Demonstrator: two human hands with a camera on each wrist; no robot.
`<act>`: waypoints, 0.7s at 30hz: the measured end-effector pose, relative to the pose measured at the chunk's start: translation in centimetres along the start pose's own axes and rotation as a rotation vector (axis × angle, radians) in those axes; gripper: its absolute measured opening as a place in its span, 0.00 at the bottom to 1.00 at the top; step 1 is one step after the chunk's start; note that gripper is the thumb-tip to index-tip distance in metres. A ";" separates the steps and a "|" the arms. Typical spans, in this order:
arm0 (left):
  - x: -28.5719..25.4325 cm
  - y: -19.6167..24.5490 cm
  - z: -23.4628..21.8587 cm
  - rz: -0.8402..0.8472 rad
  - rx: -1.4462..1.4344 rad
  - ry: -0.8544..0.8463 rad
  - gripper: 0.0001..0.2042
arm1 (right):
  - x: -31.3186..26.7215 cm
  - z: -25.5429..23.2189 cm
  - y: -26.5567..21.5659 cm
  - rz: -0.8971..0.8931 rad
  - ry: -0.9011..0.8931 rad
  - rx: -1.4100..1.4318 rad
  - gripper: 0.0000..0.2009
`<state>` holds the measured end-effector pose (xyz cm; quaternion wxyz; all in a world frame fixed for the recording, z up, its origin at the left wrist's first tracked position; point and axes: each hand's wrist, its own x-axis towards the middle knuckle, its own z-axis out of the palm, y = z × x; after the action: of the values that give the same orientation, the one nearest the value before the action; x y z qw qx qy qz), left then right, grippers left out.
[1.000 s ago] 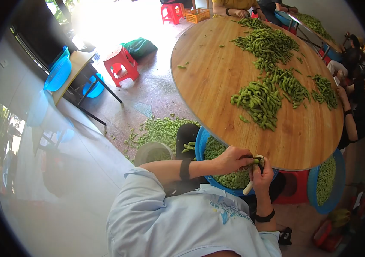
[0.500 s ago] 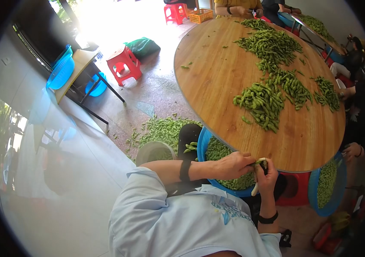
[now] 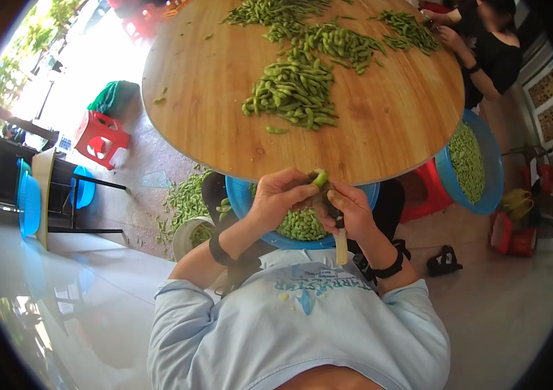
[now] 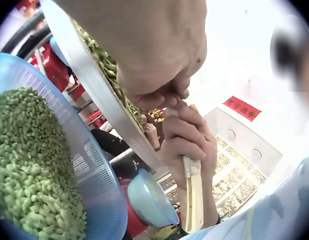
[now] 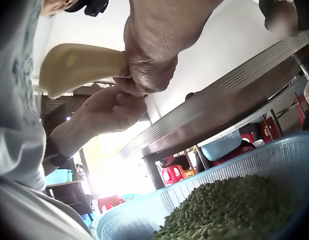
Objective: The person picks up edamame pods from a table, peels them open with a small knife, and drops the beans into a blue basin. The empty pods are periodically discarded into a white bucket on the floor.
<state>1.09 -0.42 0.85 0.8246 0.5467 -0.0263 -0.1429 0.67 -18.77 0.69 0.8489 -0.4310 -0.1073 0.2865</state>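
In the head view both hands meet above the near edge of the table. My left hand (image 3: 283, 198) pinches a green bean pod (image 3: 319, 178) between thumb and fingers. Curled round a tool with a long cream handle (image 3: 341, 250) is my right hand (image 3: 352, 211); its fingertips are right at the pod. The handle (image 4: 193, 200) sticks out below the right hand's fingers in the left wrist view, while the tool's working end is hidden. Beneath the hands, a blue basket (image 3: 237, 198) holds shelled green beans (image 3: 302, 224).
Heaps of bean pods (image 3: 296, 91) lie on the round wooden table (image 3: 192, 110). Another blue basket of beans (image 3: 468, 162) stands at the right, near a seated person in black (image 3: 494, 49). More pods (image 3: 182, 201) cover the floor at left, beside a pale bucket (image 3: 192, 237).
The head view has swung, so the table sits higher and further left. The hands remain together, now with a green pod showing at the left fingertips. The person in black has hands over the table.
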 end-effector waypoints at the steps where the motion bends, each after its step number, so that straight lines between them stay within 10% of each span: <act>1: 0.0 0.0 -0.1 0.006 0.018 -0.003 0.03 | -0.1 0.0 0.0 0.001 0.009 0.005 0.19; 12: -0.1 -0.8 -0.1 0.066 0.053 -0.004 0.02 | -0.6 0.4 0.0 -0.055 0.042 -0.051 0.19; 18: 0.3 -0.7 -0.9 0.362 0.504 -0.005 0.02 | 0.1 0.5 0.7 -0.041 0.147 -0.085 0.15; 21: 0.7 -0.6 -1.8 -0.127 -0.229 -0.146 0.02 | 0.0 0.6 -0.3 0.006 0.030 0.096 0.13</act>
<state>2.03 0.77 -0.53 0.8668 0.4377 -0.0350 -0.2363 0.50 -18.52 1.28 0.8693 -0.3941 -0.0794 0.2876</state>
